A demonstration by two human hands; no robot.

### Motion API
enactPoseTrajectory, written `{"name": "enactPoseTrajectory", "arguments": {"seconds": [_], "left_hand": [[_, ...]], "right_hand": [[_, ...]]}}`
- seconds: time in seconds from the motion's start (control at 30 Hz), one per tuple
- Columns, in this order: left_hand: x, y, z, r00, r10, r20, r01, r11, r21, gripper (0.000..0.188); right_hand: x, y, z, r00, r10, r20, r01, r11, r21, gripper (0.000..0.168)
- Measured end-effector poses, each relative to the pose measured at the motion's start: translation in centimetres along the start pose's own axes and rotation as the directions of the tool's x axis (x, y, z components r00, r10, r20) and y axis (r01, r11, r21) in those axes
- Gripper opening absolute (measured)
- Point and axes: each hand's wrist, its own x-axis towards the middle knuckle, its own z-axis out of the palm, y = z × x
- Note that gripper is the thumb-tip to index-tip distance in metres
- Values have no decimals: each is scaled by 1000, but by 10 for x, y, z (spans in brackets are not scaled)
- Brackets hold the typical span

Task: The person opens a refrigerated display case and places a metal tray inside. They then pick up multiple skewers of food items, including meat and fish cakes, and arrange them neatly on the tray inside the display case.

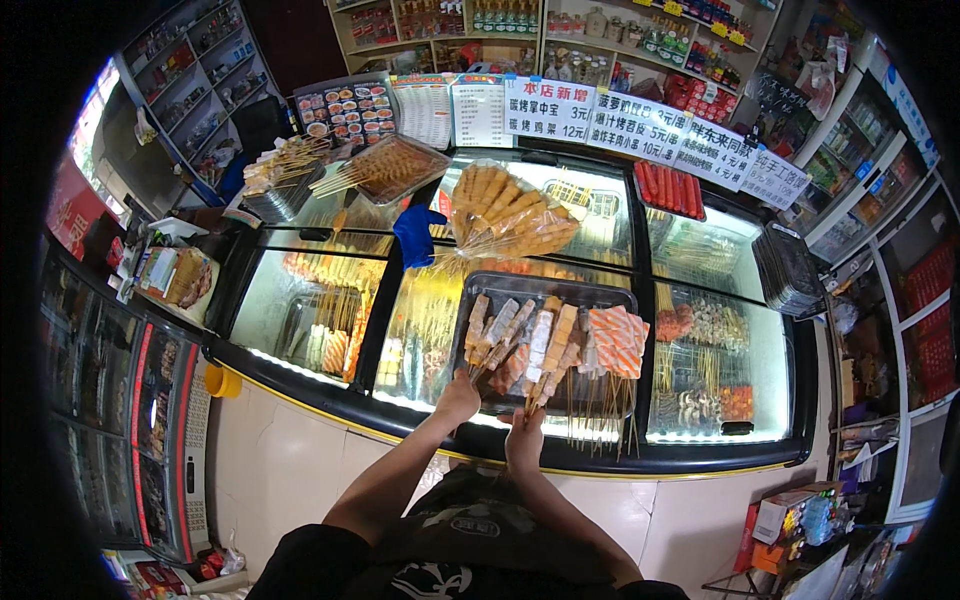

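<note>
A black tray [471,300] rests on the glass top of a display freezer, holding several food skewers. My left hand [459,397] grips the stick ends of a bunch of skewers [499,326] over the tray's left part. With my right hand [526,431] I hold the sticks of another bunch of skewers [553,345] at the tray's near edge. Orange-and-white striped skewers [616,341] lie on the tray's right side, their sticks hanging over the near edge. Behind the tray lies a clear plastic bag of brown skewers [502,210], beside a blue glove or cloth [417,234].
The freezer [379,300] has black frames and skewers inside. On it stand a tray of skewers [394,166], red sausages [669,191] and stacked black trays [786,268]. Stacked trays with skewers [281,176] stand back left. A yellow container [223,381] hangs at the front.
</note>
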Motion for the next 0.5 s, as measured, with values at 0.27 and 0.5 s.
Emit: {"name": "enactPoseTrajectory", "arguments": {"seconds": [0.27, 0.5], "left_hand": [[-17, 12, 21, 977, -151, 151, 214, 697, -684, 13], [-11, -17, -1, 845, -3, 535, 496, 380, -781, 22]], "right_hand": [[4, 7, 17, 986, 150, 72, -157, 980, 120, 23], [2, -15, -58, 986, -129, 104, 147, 970, -193, 22]]}}
